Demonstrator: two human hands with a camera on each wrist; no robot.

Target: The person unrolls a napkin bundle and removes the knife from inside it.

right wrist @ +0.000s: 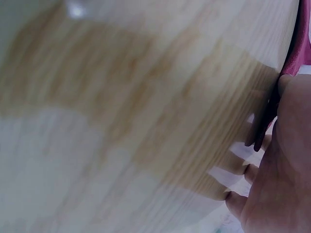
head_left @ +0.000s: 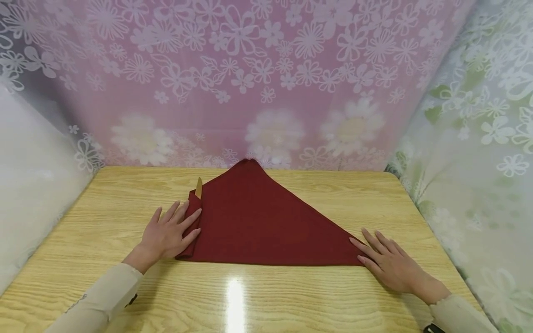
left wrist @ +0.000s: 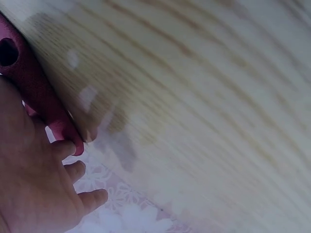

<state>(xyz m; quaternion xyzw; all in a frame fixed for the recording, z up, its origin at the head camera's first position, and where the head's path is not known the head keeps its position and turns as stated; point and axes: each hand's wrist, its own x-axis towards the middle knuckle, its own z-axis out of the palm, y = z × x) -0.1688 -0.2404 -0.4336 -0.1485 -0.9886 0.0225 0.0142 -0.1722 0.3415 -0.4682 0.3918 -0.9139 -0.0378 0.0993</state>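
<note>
Flat on the bench (head_left: 104, 222), both hands pin a dark red cloth (head_left: 258, 222).
Only the head view shows its triangular fold with a rolled left edge; the wrist views give blurred wood grain and fingertips. Left hand (head_left: 168, 233) lies with fingers straight on the roll, grip released. Right hand (head_left: 389, 263) presses the right tip, fingers extended.

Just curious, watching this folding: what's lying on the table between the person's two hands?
In the head view, the dark red cloth spans the stretch between the left hand and right hand, both touching it.
</note>
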